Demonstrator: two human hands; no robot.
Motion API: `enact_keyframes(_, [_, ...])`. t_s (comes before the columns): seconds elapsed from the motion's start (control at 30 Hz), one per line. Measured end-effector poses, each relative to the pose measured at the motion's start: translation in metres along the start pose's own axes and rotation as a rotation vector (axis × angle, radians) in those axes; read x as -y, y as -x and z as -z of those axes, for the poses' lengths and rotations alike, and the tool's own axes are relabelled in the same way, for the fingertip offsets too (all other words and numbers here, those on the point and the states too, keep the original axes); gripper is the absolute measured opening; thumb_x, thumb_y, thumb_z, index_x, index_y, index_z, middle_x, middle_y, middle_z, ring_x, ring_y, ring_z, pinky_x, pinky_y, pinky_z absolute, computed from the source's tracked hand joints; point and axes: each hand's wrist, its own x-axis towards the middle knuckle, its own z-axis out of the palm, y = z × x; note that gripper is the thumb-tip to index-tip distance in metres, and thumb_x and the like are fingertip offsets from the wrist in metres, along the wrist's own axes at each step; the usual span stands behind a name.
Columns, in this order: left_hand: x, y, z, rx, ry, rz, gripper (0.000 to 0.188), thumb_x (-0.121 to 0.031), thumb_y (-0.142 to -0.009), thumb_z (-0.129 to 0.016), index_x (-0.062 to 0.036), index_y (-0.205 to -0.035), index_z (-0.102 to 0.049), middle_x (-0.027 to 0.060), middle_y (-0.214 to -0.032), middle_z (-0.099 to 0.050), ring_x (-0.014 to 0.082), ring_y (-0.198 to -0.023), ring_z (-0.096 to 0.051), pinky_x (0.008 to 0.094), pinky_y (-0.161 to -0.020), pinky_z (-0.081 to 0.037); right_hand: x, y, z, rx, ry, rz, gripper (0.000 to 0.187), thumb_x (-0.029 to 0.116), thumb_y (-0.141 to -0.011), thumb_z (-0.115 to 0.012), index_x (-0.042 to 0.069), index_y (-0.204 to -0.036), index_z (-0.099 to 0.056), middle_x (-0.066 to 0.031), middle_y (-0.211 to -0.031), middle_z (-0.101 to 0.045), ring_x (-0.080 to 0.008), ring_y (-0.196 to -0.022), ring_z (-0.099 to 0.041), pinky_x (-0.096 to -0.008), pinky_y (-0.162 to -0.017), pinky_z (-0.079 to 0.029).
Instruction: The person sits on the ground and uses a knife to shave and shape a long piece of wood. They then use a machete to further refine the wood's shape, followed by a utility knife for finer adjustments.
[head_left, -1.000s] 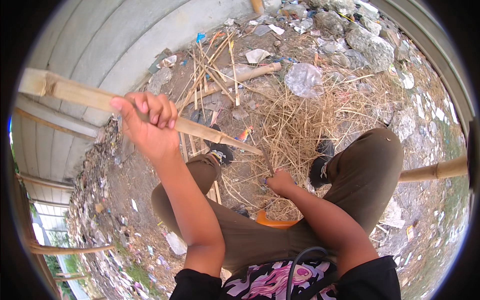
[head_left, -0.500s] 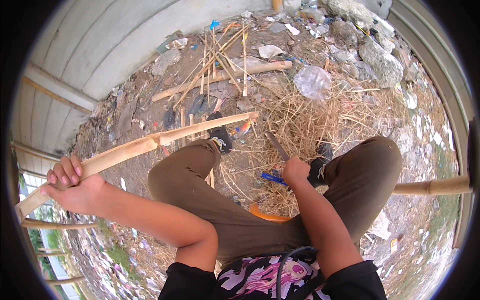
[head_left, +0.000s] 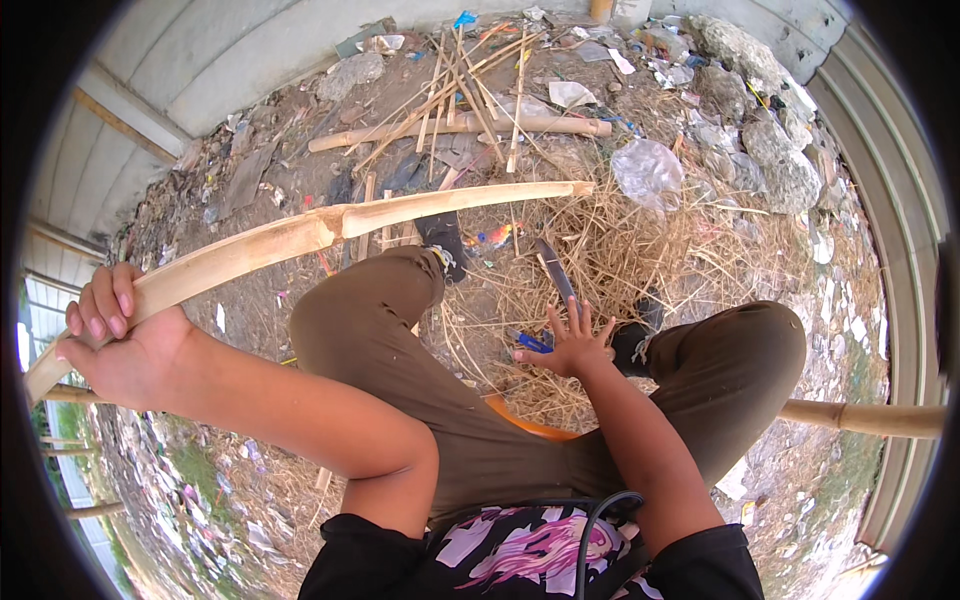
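Note:
My left hand (head_left: 125, 335) is wrapped round the near end of a long split bamboo strip (head_left: 255, 252). The strip slants up and across to the right over the ground, with a rough node partway along. Its far end tapers to a narrow tip above the straw. My right hand (head_left: 573, 345) is open, fingers spread, low over the straw between my feet. Just beyond its fingertips a dark-bladed knife (head_left: 558, 272) points away from me; the fingers partly hide its near end. Close by on the left is a blue object (head_left: 533, 342), its kind unclear.
Thin bamboo sticks (head_left: 470, 85) lie crossed over a round bamboo pole (head_left: 375, 135) ahead. Dry straw shavings (head_left: 640, 240) spread around my right foot. Concrete chunks (head_left: 775, 150) and litter line the wall (head_left: 230, 70). Another bamboo pole (head_left: 870, 419) sticks out at right.
My right hand has opened and let go of the knife, which now lies beyond its fingers. The strip's far tip has swung away and to the right. The whole view has shifted slightly.

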Motion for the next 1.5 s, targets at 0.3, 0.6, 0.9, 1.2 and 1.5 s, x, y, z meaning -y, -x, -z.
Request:
enact_keyframes(0.3, [-0.008, -0.003, 0.003, 0.022, 0.017, 0.007, 0.049, -0.044, -0.108, -0.029, -0.0114, -0.074, -0.042, -0.0028, -0.056, -0.034, 0.0110, -0.046, -0.032, 0.0271, -0.045, -0.030, 0.015, 0.011, 0.007, -0.042, 0.132, 0.137, 0.147, 0.105, -0.049, -0.047, 0.025, -0.161, 0.005, -0.0143, -0.166, 0.017, -0.0355, -0.151, 0.020, -0.0828, -0.104, 0.004])
enact_keyframes(0.6, [-0.004, 0.000, -0.008, 0.045, -0.031, -0.009, 0.048, -0.041, -0.109, -0.030, -0.0109, -0.074, -0.041, -0.0028, -0.056, -0.034, 0.0107, -0.047, -0.032, 0.0264, -0.045, -0.029, 0.021, 0.014, 0.008, -0.094, 0.228, 0.226, 0.156, 0.102, -0.041, -0.056, 0.026, -0.160, 0.008, -0.0160, -0.165, 0.018, -0.0419, -0.151, 0.015, -0.0859, -0.102, -0.009])
enact_keyframes(0.9, [0.001, 0.003, -0.016, 0.069, -0.037, -0.009, 0.048, -0.042, -0.109, -0.030, -0.0105, -0.074, -0.041, -0.0023, -0.057, -0.035, 0.0109, -0.048, -0.032, 0.0263, -0.045, -0.028, 0.029, 0.018, 0.007, -0.175, 0.221, 0.256, 0.146, 0.105, -0.049, -0.045, 0.026, -0.161, 0.004, -0.0154, -0.166, 0.016, -0.0409, -0.152, 0.013, -0.0854, -0.102, -0.003])
enact_keyframes(1.2, [0.000, 0.004, -0.017, 0.083, -0.040, -0.006, 0.047, -0.040, -0.109, -0.033, -0.0103, -0.073, -0.042, -0.0020, -0.056, -0.034, 0.0108, -0.047, -0.032, 0.0265, -0.045, -0.029, 0.031, 0.010, 0.004, -0.255, 0.158, 0.262, 0.143, 0.104, -0.052, -0.045, 0.026, -0.161, 0.002, -0.0152, -0.166, 0.014, -0.0400, -0.152, 0.013, -0.0851, -0.102, -0.001])
enact_keyframes(1.5, [-0.002, 0.002, -0.012, 0.083, -0.039, 0.003, 0.048, -0.041, -0.108, -0.030, -0.0106, -0.074, -0.042, -0.0020, -0.056, -0.035, 0.0110, -0.047, -0.032, 0.0268, -0.045, -0.029, 0.029, 0.013, 0.000, -0.485, 0.219, 0.369, 0.124, 0.093, -0.068, -0.051, 0.019, -0.160, -0.015, -0.0215, -0.165, -0.008, -0.0417, -0.152, -0.011, -0.0775, -0.109, -0.014])
